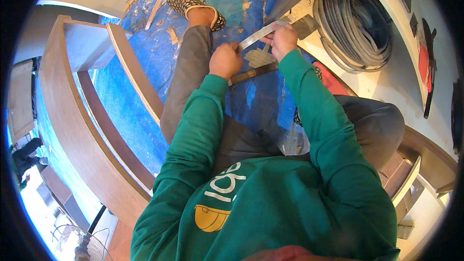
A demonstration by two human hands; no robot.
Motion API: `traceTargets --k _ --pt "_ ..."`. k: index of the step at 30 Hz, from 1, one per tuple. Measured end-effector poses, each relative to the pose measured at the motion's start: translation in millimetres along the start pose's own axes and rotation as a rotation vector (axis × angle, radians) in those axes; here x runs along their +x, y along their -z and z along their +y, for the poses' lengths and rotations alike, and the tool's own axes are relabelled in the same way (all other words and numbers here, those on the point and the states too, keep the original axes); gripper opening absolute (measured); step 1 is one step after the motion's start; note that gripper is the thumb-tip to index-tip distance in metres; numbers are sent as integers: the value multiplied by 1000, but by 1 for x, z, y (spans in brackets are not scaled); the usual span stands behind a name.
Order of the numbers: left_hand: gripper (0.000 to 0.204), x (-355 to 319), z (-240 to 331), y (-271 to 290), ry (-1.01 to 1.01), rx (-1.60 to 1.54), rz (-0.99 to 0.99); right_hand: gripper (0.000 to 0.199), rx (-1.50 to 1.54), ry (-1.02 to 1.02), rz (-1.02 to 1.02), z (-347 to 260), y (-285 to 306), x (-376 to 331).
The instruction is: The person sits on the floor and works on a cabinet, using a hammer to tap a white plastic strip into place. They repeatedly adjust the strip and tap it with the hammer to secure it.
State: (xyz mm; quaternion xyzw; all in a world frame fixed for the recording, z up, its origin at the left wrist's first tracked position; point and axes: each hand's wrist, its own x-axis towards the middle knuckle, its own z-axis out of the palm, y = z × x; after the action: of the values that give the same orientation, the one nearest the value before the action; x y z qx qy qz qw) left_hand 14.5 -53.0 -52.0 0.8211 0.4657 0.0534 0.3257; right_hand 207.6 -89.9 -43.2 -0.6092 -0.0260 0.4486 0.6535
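Between my two hands stretches a flat, narrow silvery strip (256,37); its exact kind I cannot make out. My left hand (225,61) is closed round the strip's near left end. My right hand (284,41) pinches it farther up, close to its other end. Just beyond the right hand is a flat grey-brown piece (305,27); whether I touch it cannot be seen. Below the hands, a brown and dark wooden bar (253,73) lies across the floor, beside a pale ridged scrap (259,58).
Blue sheeting (130,96) with scattered debris covers the floor. A curved wooden frame (72,96) stands at left. A coil of grey hose (355,24) rests on a pale surface at upper right. A wire-caged fan (82,244) is at lower left; another person (26,157) is at the far left.
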Motion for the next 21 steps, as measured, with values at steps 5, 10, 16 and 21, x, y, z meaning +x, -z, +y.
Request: traceTargets --k 5,10,16,21 --pt "25 -1 13 7 -34 17 15 13 -14 68 -80 -11 10 -9" --pt "24 -3 3 -22 -31 60 61 16 21 -102 -1 17 24 27" --pt "29 1 2 -16 -30 47 38 12 41 -85 25 21 18 35" --pt "30 2 1 -10 -65 -67 131 12 24 25 11 -10 0 6"
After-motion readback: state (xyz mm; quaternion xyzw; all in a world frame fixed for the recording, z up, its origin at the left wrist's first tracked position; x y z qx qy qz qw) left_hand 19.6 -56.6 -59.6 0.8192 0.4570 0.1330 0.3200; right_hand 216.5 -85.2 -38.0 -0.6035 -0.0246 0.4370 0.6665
